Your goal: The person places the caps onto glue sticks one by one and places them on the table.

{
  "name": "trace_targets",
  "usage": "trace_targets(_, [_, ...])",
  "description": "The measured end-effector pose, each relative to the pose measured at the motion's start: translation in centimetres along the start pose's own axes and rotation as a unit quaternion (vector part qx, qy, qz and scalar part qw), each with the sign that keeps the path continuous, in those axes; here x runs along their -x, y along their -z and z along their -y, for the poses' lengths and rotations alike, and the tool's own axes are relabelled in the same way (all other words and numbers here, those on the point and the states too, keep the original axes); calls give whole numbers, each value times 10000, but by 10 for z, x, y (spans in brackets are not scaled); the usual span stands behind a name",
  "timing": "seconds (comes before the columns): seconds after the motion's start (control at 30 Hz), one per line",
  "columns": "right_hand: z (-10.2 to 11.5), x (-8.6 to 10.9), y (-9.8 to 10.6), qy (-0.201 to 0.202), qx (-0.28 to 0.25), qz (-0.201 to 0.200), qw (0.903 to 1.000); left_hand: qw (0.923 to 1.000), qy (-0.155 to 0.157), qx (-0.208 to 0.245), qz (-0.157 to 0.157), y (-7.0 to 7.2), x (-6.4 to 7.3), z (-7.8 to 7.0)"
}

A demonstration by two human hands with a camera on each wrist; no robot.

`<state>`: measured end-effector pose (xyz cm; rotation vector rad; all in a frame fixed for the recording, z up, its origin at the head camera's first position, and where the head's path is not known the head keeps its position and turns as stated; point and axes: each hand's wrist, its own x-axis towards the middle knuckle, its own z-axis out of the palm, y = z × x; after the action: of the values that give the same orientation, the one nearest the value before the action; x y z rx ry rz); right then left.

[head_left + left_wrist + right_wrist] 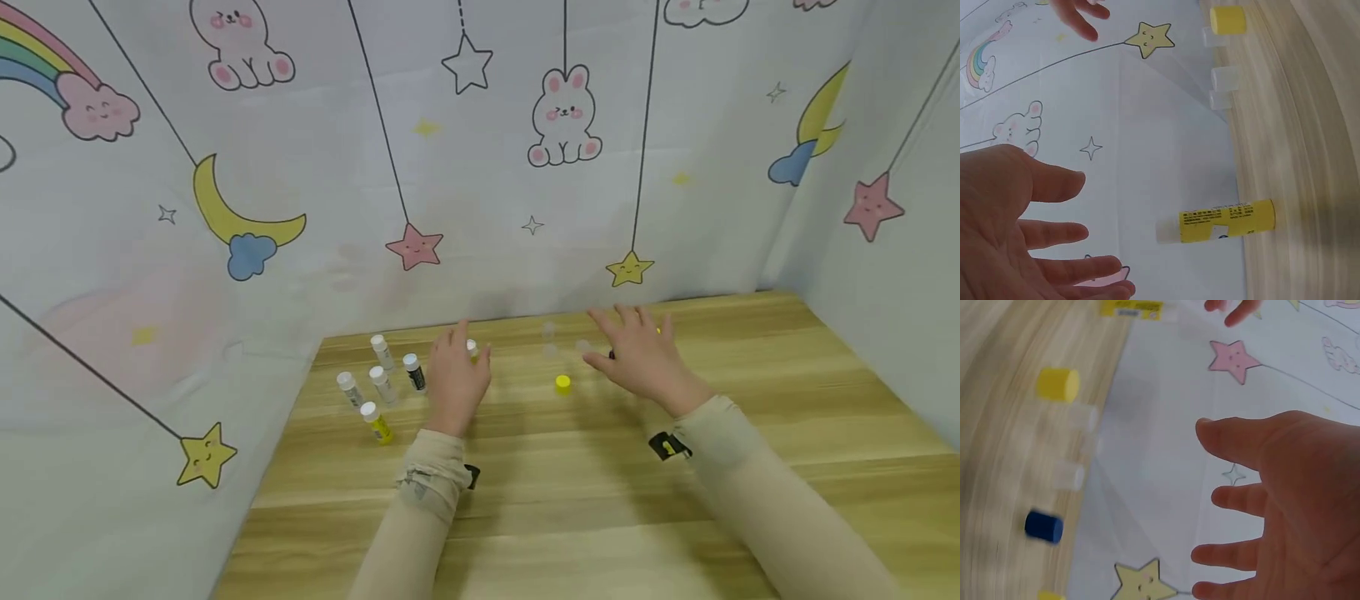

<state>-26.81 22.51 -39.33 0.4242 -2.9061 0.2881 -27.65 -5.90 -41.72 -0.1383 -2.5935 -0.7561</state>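
Observation:
My left hand [456,379] hovers over the table with its fingers extended and nothing in its grasp. Just beyond it stands an upright yellow glue stick [1225,224] with a whitish top, mostly hidden by the hand in the head view. To the right, my right hand [641,358] is spread in the air, also holding nothing. Below and beside it lie loose caps: a yellow cap [562,384], several translucent caps [1083,417] and a dark blue cap [1044,525]. Another yellow piece [1051,595] is cut off at the right wrist view's lower edge.
Left of my left hand several capped sticks stand in a cluster, among them a yellow one [378,425], a black one [415,372] and a white one [382,385]. A printed cloth [487,192] hangs behind the wooden table [555,517] and along both sides.

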Motion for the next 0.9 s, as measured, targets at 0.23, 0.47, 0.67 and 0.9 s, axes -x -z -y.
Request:
trace_targets(0.23, [-25, -5, 11, 257, 313, -329, 9986, 9984, 340, 447, 6, 2, -21, 18])
trace_targets(0.47, [-44, -3, 0, 343, 263, -248, 9988, 9957, 517, 753, 128, -9, -26, 26])
trace_targets(0.67, [-63, 1, -13, 234, 243, -190, 9993, 9940, 648, 879, 49, -20, -24, 27])
trace_targets(0.9, [-83, 3, -20, 128, 259, -59, 9996, 9921, 778, 984, 14, -29, -24, 26])
